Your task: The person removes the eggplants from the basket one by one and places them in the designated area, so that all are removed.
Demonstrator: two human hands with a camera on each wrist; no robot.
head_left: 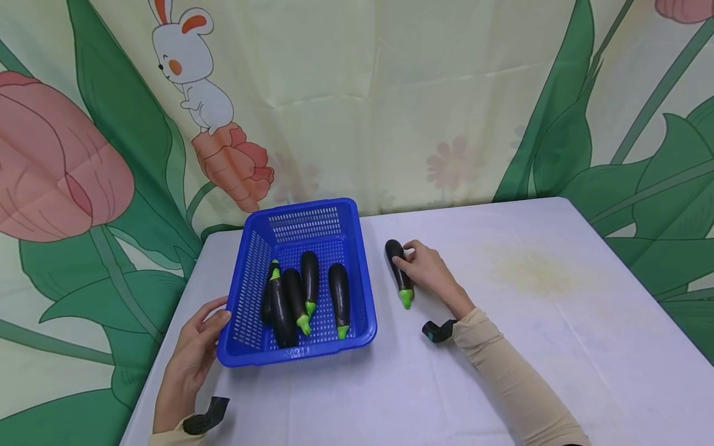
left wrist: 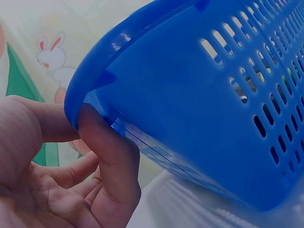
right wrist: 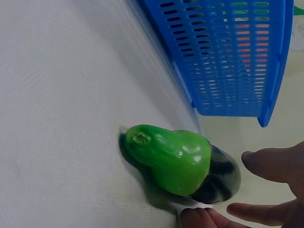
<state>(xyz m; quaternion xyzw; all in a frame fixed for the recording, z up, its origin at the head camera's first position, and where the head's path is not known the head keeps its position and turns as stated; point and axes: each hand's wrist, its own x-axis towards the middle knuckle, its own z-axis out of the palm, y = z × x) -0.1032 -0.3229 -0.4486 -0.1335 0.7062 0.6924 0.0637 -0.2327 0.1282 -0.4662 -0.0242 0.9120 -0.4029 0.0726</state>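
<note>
A blue perforated basket [head_left: 295, 356] sits on the white table and holds several dark purple eggplants [head_left: 339, 291] with green stems. My left hand [head_left: 195, 347] holds the basket's near left corner. In the left wrist view a fingertip presses under the rim of the basket [left wrist: 199, 95], and the other fingers [left wrist: 71, 173] are curled below. To the right of the basket a single eggplant [head_left: 395, 251] lies on the table. My right hand [head_left: 426, 269] is curled over its middle. The right wrist view shows that eggplant's green stem end [right wrist: 175, 159], with my fingertips [right wrist: 266, 164] around its dark body.
The table [head_left: 530, 322] is covered with a white cloth that has a faint yellowish stain at the right. A printed backdrop with a rabbit [head_left: 189, 68], tulips and leaves hangs right behind the table. Black wrist-worn cameras [head_left: 440, 330] sit on both forearms.
</note>
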